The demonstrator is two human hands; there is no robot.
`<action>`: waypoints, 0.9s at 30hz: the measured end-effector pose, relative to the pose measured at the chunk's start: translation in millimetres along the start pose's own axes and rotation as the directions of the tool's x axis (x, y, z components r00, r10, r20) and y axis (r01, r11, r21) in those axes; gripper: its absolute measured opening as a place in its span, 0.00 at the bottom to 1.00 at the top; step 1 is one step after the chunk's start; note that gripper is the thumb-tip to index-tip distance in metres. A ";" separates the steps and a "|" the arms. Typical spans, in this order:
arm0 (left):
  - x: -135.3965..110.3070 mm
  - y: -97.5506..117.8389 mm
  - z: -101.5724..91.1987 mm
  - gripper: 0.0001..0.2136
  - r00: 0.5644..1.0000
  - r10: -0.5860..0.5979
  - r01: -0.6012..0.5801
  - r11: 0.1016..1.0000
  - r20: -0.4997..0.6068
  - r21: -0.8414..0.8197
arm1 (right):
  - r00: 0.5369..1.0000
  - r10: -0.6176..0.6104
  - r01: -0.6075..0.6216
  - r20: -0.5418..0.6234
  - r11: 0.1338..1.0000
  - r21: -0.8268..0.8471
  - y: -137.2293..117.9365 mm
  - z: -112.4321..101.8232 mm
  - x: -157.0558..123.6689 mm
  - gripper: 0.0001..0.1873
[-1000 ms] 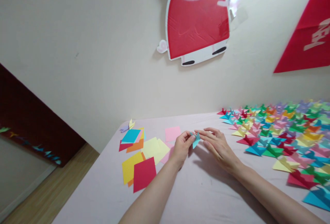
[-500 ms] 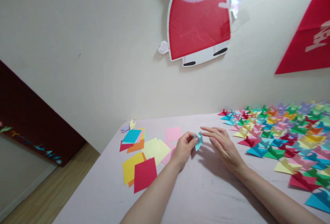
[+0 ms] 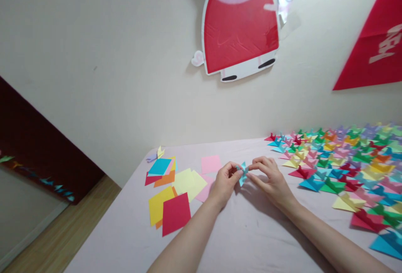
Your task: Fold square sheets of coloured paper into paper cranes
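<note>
A small light-blue origami crane is held above the pale tablecloth, its folded points spreading up and down. My left hand pinches its left side between thumb and fingers. From the right, my right hand closes thumb and forefinger on the crane's right edge. Fingertips hide part of the folded paper. Just left of my left hand lie pink square sheets and pale yellow sheets.
Many folded paper cranes stand in rows on the right. Red, yellow and blue sheets lie at left, near two small cranes. Behind the table, the wall bears a cartoon cutout and a red banner.
My right hand's extended fingers have bent and come in to pinch the crane's right side. The crane looks spread wider. My left hand keeps its hold.
</note>
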State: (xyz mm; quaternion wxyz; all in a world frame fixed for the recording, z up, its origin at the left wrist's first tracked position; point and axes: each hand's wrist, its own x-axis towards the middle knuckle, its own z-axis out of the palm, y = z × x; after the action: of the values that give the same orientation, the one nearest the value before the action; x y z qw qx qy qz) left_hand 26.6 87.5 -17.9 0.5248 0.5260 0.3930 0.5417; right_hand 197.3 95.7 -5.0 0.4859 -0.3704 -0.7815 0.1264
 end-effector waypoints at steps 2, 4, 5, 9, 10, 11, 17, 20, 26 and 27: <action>-0.6 0.4 1.2 0.15 1.000 0.008 -0.008 1.000 -0.001 0.020 | 1.000 -0.016 0.016 0.011 1.000 -0.004 0.1 0.2 0.0 0.07; -1.2 1.0 2.4 0.14 1.000 0.017 -0.017 0.999 -0.002 0.040 | 1.000 -0.017 0.017 0.021 1.000 0.000 1.1 -0.2 0.1 0.07; -1.3 1.1 2.8 0.13 1.000 0.020 -0.020 0.999 -0.004 0.050 | 1.000 -0.012 0.012 0.024 1.000 0.003 1.7 -0.4 0.1 0.07; -0.6 1.0 3.0 0.11 0.999 0.029 -0.027 0.996 -0.025 0.086 | 0.999 0.036 -0.036 0.020 0.999 0.009 4.2 -0.8 0.0 0.09; -0.4 0.9 2.8 0.11 0.999 0.030 -0.027 0.995 -0.033 0.093 | 0.999 0.049 -0.049 0.021 0.999 0.009 4.5 -0.6 0.1 0.09; -0.2 0.9 2.6 0.11 0.999 0.030 -0.025 0.995 -0.040 0.099 | 0.998 0.062 -0.063 0.027 0.998 0.008 4.6 -0.3 0.2 0.10; -0.6 2.2 2.8 0.10 0.997 0.036 -0.026 0.991 -0.067 0.133 | 0.990 0.122 -0.124 0.072 0.992 0.020 1.9 0.8 1.8 0.14; -0.4 1.1 2.5 0.11 0.996 0.028 -0.016 0.991 -0.087 0.135 | 0.984 0.159 -0.162 0.074 0.986 0.030 0.9 0.4 2.3 0.16; 0.4 -0.9 1.4 0.10 0.993 0.038 -0.022 0.990 -0.113 0.141 | 0.978 0.186 -0.192 0.095 0.979 0.070 2.3 -0.2 2.6 0.17; 0.4 -0.5 1.3 0.10 0.993 0.044 -0.028 0.989 -0.113 0.145 | 0.978 0.185 -0.193 0.099 0.978 0.076 2.7 0.0 2.6 0.17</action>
State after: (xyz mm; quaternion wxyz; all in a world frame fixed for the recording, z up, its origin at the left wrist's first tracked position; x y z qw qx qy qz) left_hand 28.0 87.8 -18.1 0.4521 0.5370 0.4510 0.5512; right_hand 197.9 99.4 -4.8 0.4508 -0.4158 -0.7580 0.2220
